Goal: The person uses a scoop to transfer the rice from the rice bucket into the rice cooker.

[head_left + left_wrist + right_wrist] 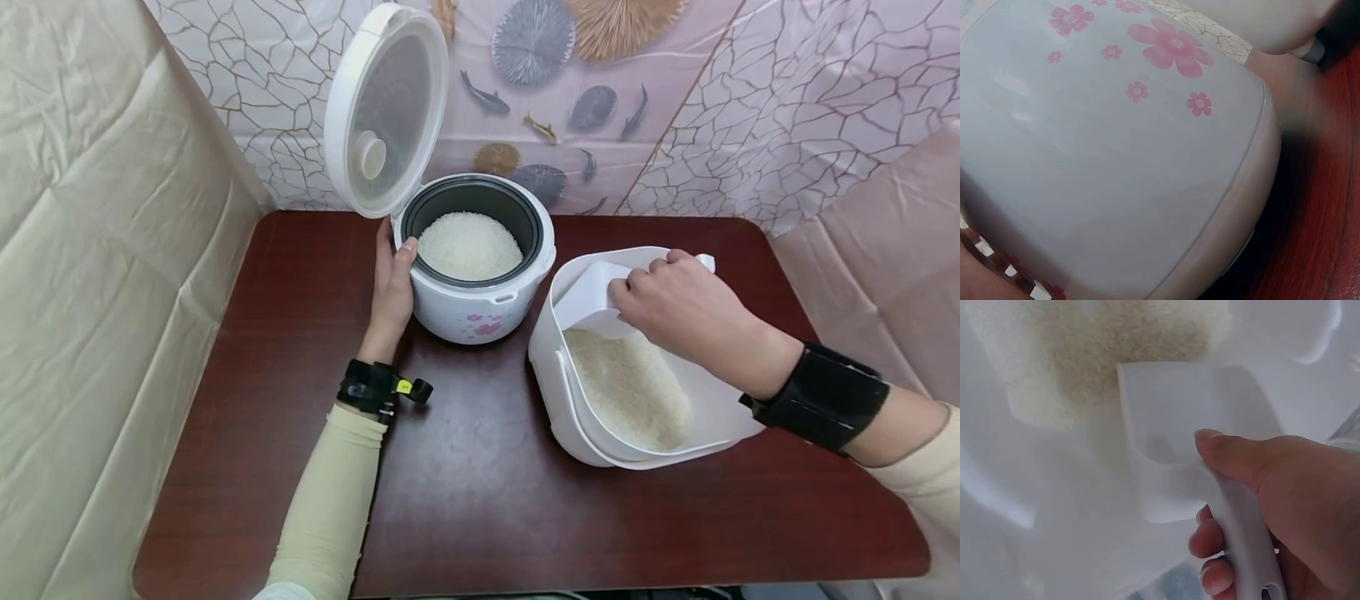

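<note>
My left hand (392, 287) rests against the left side of a white rice cooker (468, 321), thumb at the rim and the other fingers partly hidden behind it. The cooker's lid (386, 108) stands raised, and white rice (471, 246) lies in the dark inner pot (517, 200). In the left wrist view the cooker's flowered wall (1104, 150) fills most of the picture. My right hand (678, 308) grips a white scoop (1166, 412) by its handle, thumb on top. The scoop is inside a white rice bin (562, 400), its lip at the edge of the loose rice (630, 392).
Both cooker and bin stand on a dark red-brown table (465, 500), the bin to the cooker's right. A patterned curtain (600, 108) hangs behind the table's far edge. Pale cloth (97, 292) lines the left side, with similar cloth on the right.
</note>
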